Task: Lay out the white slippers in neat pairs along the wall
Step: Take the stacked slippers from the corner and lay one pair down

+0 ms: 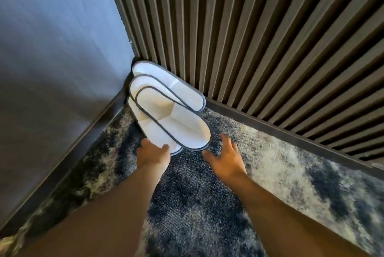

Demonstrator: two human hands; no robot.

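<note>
White slippers [166, 109], grey-piped, stacked in the corner against the slatted wall [259, 38]; we grasp the lowest one's near edge with our left hand [152, 153], right hand [225, 160] spread loose over open carpet [280, 152].

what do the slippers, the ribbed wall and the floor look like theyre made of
Slippers: soft white cloth, likely terry, matte, with dark piped edging. Ribbed wall: narrow vertical slats, brown and matte, possibly wood or laminate. Floor: low-pile carpet, mottled dark blue and cream.
</note>
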